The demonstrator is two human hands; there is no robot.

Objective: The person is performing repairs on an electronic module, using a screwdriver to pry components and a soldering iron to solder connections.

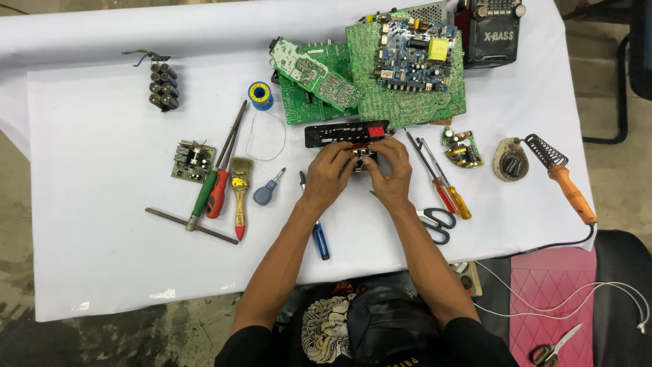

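My left hand (pixel 329 171) and my right hand (pixel 392 171) meet at the middle of a white-covered table (pixel 102 258). Both grip a small dark electronic module (pixel 363 158), mostly hidden by the fingers. Just beyond it lies a long black faceplate (pixel 343 132) with a red window and a row of holes. A blue-handled screwdriver (pixel 319 234) lies under my left forearm.
Green circuit boards (pixel 407 75) are piled at the back beside a black radio (pixel 490 30). To the left lie screwdrivers, a brush (pixel 239 194), a solder spool (pixel 260 95), a small board (pixel 192 162) and capacitors (pixel 163 86). To the right lie screwdrivers, scissors (pixel 438 223) and a soldering iron (pixel 567 187).
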